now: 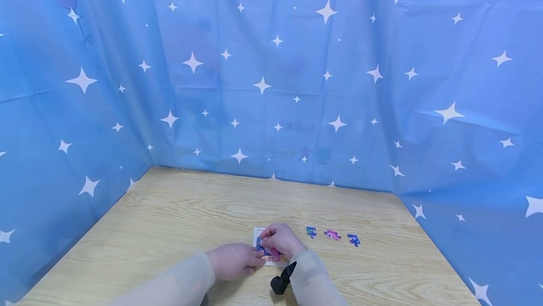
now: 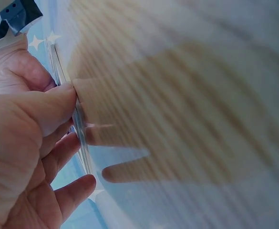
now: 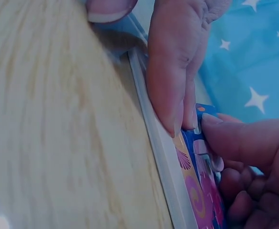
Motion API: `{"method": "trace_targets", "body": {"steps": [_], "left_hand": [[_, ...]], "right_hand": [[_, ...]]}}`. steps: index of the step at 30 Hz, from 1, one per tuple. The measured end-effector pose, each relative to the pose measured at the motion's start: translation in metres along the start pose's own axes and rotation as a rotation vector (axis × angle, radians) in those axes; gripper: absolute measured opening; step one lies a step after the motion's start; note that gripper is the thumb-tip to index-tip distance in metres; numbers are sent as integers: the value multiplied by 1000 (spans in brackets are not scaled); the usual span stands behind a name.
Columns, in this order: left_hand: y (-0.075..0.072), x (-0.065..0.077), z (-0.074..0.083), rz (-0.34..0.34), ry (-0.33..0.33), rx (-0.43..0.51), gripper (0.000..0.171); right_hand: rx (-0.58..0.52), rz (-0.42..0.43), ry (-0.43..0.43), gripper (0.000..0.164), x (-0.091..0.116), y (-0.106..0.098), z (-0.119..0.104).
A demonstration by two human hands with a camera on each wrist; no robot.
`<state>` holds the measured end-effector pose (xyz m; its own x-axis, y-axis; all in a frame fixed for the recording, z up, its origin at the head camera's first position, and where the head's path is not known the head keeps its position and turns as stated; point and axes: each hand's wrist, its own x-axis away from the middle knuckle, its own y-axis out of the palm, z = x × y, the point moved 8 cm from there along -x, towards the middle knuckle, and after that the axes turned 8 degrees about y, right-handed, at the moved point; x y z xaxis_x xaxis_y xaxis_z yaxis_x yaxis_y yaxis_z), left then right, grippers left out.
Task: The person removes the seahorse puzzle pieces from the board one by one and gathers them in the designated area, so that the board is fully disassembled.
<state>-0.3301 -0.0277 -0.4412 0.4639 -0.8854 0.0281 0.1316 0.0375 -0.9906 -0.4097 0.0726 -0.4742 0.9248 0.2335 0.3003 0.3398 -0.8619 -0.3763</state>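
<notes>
A small puzzle board [image 1: 256, 237] with a white rim lies on the table, its blue and pink pieces partly covered by both hands. My left hand [image 1: 235, 260] rests at its left side; fairly straight fingers [image 3: 170, 71] press down on the rim and the printed strip. The thumb [image 2: 58, 105] sits by the board's edge. From the right, my right hand [image 1: 283, 241] reaches over the board, and its thumb and forefinger pinch a blue puzzle piece [image 3: 203, 110] at the surface. The other right-hand fingers are curled. Much of the picture [image 3: 201, 186] is hidden in the head view.
Right of the board lie three loose puzzle pieces: a blue-green one [image 1: 311, 232], a pink one with an eye [image 1: 332, 235] and a blue one [image 1: 354, 240]. Blue star-patterned curtain [image 1: 263, 108] encloses the wooden table [image 1: 191, 207]. A black wrist camera [image 1: 280, 283] is on the right wrist.
</notes>
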Motion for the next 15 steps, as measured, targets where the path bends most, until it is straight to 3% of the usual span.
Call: {"method": "trace_targets", "body": {"steps": [15], "left_hand": [[-1,0,1,-2,-12,-25,38]], "right_hand": [[20,3,1,8,-1,-3,-1]]}}
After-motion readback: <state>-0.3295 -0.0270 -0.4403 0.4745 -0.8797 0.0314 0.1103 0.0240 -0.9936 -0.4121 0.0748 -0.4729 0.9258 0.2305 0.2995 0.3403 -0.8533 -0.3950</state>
